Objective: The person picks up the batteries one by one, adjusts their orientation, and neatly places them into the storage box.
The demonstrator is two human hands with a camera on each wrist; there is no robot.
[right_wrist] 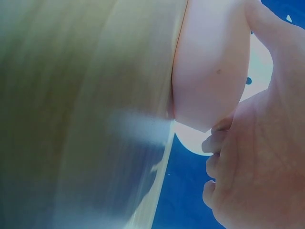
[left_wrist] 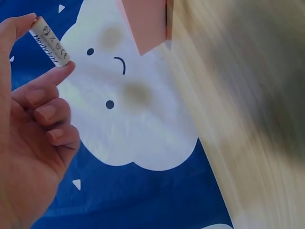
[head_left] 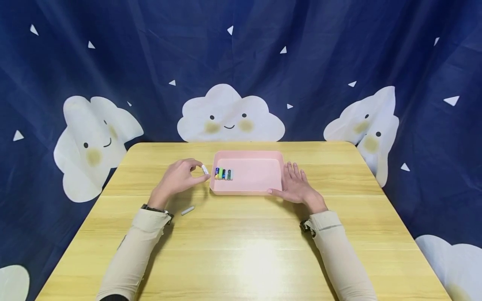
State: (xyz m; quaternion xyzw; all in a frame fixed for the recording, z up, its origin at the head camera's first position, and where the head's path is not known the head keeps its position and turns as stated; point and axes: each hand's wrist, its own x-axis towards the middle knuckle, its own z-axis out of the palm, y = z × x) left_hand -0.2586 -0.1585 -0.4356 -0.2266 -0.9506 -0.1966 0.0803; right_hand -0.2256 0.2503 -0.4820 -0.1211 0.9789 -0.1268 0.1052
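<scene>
My left hand (head_left: 178,179) pinches a white battery (left_wrist: 50,42) by its two ends between thumb and index finger; dark print shows along its side in the left wrist view. The other left fingers are curled in toward the palm. Hand and battery are just off the left wall of a shallow pink tray (head_left: 248,193). Inside it, several batteries (head_left: 224,174) in blue, green, white and dark colours stand side by side along the left end. My right hand (head_left: 299,189) rests against the tray's right end, fingers extended and thumb at the front corner.
A grey battery (head_left: 187,210) lies on the wooden table (head_left: 233,238), in front of the tray and near the left wrist. Behind the table's far edge hangs a dark blue curtain (head_left: 158,50) with cloud faces.
</scene>
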